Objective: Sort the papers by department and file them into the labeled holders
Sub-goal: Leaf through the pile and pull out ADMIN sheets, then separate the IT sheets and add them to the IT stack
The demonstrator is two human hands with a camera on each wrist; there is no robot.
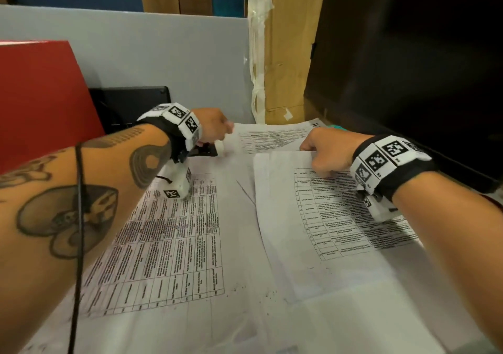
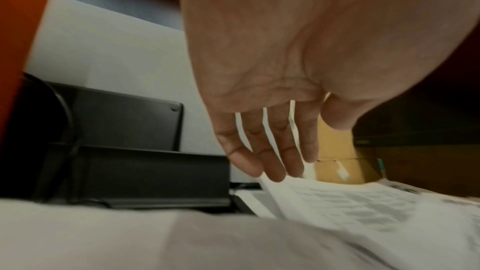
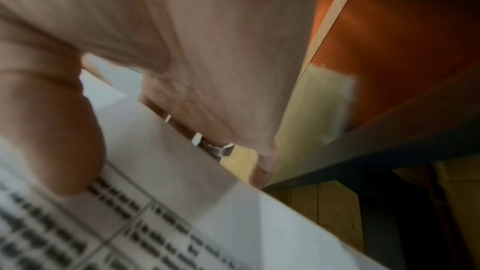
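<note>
Pinching the far edge of the right-hand sheet [image 1: 326,212], the right hand [image 1: 326,153] is clamping it between the thumb [image 3: 59,151] on the printed face and the fingers [image 3: 207,122] curled beneath, probably to peel that page off the spread so it can be read and sorted. The sheet is lying across other papers on the desk, its near part resting flat while the gripped edge is lifting slightly.

The left hand [image 1: 215,128] is reaching forward over the far sheet [image 1: 272,138]; in the left wrist view its fingers [image 2: 270,151] are hanging straight and relaxed, grasping nothing, with the tips just at that page's raised corner. Whether they are actually touching it is hard to tell through the blur. It is likely steadying or squaring that page while the other is being taken.

The black holder [image 2: 145,171] is standing just left of those fingers, beside the red folder [image 1: 40,95], near for filing. The left-hand sheet [image 1: 168,245] is lying flat under the left forearm.
</note>
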